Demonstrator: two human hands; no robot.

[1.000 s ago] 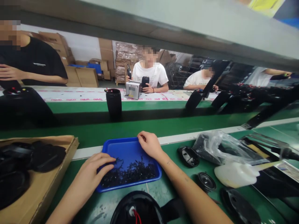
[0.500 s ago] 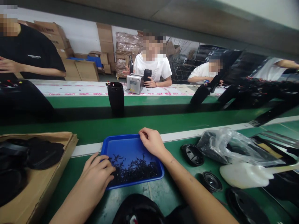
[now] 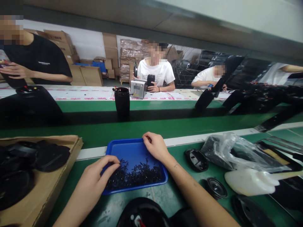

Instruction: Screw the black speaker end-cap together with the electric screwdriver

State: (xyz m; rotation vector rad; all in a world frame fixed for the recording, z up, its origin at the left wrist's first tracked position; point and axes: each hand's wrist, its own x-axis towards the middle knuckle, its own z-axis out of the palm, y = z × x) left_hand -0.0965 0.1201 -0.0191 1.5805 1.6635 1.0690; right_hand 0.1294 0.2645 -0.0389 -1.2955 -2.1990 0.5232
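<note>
A blue tray [image 3: 125, 148] lies on the green table with many small black screws [image 3: 139, 172] heaped toward its near side. Over its left part is my left hand [image 3: 96, 173], thumb and forefinger pinched together just above the screws. Whatever may be between those fingertips is too small to make out. My right hand [image 3: 156, 146] is at the tray's far rim, its fingers curled and pressed together. Its fingertips are partly hidden, so I cannot tell what they hold. Close to my body stands a black rounded housing [image 3: 143, 212] with red and white wires.
At left is a cardboard box [image 3: 63, 164] of black round parts. To the right lie a black cap [image 3: 196, 160], a small speaker [image 3: 216, 187], a plastic bag [image 3: 227, 151] and a white bottle [image 3: 251, 181]. A black cylinder [image 3: 122, 102] stands on the green belt; co-workers sit beyond.
My left hand's fingers have gone from spread over the tray's left edge to a pinch above the screws. My right hand stays at the far rim. The view has shifted slightly.
</note>
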